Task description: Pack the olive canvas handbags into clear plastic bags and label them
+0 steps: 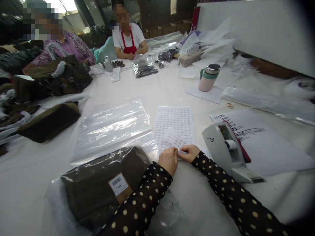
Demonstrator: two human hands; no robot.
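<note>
A thin, whitish piece of label paper (174, 139), printed with small rows of text, lies at a slant over the near part of a larger white rectangular label sheet (175, 116). The left hand (168, 160) and the right hand (190, 153) meet at its near end, both with thumb and fingers closed in a pinch on it. The fingers cover this end, so I cannot tell if one single label is already loose there.

By my judgement, the step in hand is a fine separating of labels; the next move calls for light, steady fingertips and a flat sheet below.

To the left of the label sheet is a stack of flat clear plastic bags (113, 126); nearer lies a dark olive fabric bag in clear plastic (92, 183), with the left sleeve (140, 200) across its right side. The grey tape dispenser (219, 144) stands just beside the right sleeve (228, 186), so this side is narrow. Beyond the label sheet, the bare white tabletop (167, 90) gives more room, up to the pink and green flask (208, 80).
</note>
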